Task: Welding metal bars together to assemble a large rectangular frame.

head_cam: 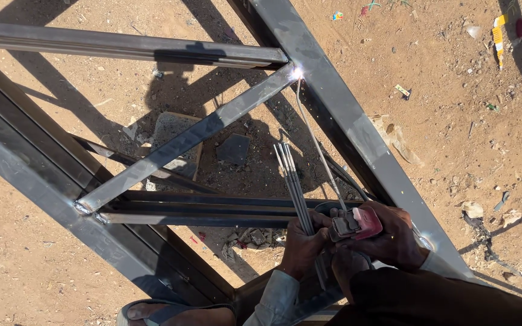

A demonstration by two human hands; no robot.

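Observation:
My right hand (394,238) grips a red electrode holder (357,224). A long welding rod (316,145) runs up from it to a bright spark (298,73), where a diagonal steel bar (182,142) meets the thick frame beam (345,115). My left hand (302,244) sits just left of the holder and clutches a bundle of spare welding rods (291,181) that point upward.
The steel frame has a horizontal bar (122,45) at the top, a heavy beam (25,169) at the left and a lower crossbar (212,211). Sandy ground lies beneath, with flat stones (234,148), scattered litter (499,33) and a sandalled foot (170,314).

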